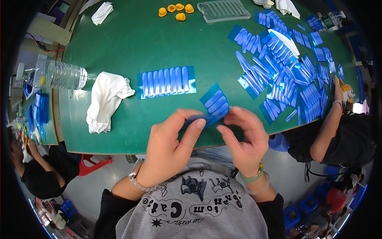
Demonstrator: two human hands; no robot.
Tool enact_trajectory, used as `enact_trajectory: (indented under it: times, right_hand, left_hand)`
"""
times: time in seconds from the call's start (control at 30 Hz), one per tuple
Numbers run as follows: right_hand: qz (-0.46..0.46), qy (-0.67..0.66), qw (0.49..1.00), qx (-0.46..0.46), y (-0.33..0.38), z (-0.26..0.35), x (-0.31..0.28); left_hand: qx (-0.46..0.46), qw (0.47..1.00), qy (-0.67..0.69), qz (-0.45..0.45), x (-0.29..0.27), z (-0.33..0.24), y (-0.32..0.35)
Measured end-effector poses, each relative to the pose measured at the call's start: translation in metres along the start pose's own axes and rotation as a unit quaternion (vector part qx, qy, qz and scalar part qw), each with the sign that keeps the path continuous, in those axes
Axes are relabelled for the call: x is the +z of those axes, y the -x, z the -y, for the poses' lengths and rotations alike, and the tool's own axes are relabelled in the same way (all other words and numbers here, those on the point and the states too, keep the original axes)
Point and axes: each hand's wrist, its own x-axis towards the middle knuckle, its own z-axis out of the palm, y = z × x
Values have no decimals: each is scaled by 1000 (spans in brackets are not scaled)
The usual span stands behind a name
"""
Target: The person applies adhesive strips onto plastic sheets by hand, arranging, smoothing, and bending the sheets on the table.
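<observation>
A blue film sheet with long rounded strips [217, 104] is bent between my hands, above the table's near edge. My left hand [175, 133] pinches its lower left part, thumb on top. My right hand [246, 139] has curled fingers against the sheet's right edge; its thumb stands a little apart, and some fingertips are hidden. Just beyond my hands, a flat blue sheet [166, 82] with a row of several strips lies on the green table. Left of that sheet is a crumpled white cloth [106, 101].
Many blue strip sheets [284, 75] are heaped at the right, with a white piece [284, 43] among them. A clear water bottle [63, 75] lies at the left. Orange finger cots [180, 16] and a clear ribbed tray [224, 10] sit at the far side. People work on both sides.
</observation>
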Motion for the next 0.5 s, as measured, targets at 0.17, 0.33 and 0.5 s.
enact_trajectory:
  times: [0.17,0.33,0.5]
  right_hand:
    - [10,-94,993,65,-2,5,6]
    - [15,-174,978,117,-7,9,3]
    - [21,-263,949,172,-9,10,-2]
  left_hand:
    - [-71,994,85,22,1,-5,-2]
    - [-123,964,231,34,2,-8,-7]
    - [-133,954,267,41,-2,-15,-9]
